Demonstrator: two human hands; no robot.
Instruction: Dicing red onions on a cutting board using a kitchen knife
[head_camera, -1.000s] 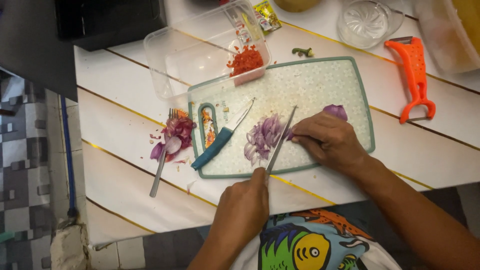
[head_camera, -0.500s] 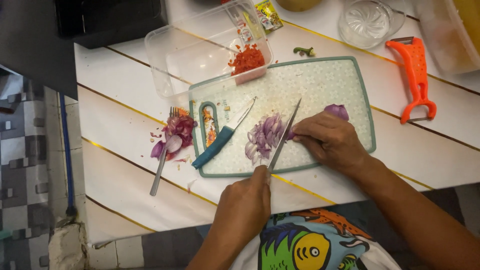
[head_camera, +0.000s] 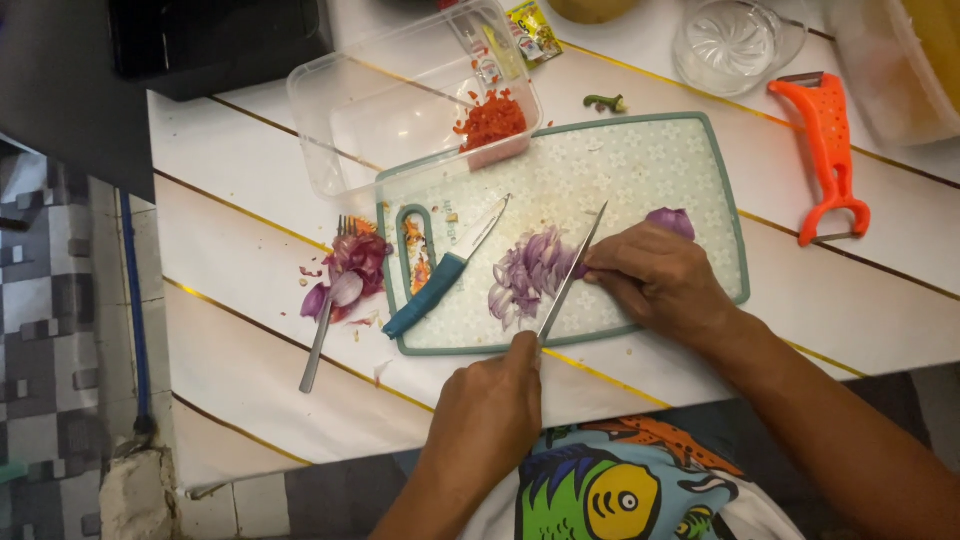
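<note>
The left hand (head_camera: 487, 412), fist closed around a knife (head_camera: 570, 275) handle, angles the blade across the green-rimmed cutting board (head_camera: 640, 170). The right hand (head_camera: 655, 275) curls its fingers down onto a red onion (head_camera: 672, 221) at the board's right. Onion slices (head_camera: 528, 270) lie mid-board. A clear plastic container (head_camera: 400, 110) overlapping the board's top-left corner holds chopped red chilli (head_camera: 490, 120).

A long steel knife (head_camera: 572, 272) slants across the pale green cutting board (head_camera: 640, 170), tip pointing away. Just left of its blade lies a loose heap of thin purple onion slices (head_camera: 525, 275); an uncut purple onion piece (head_camera: 672, 220) sits to the right.
</note>
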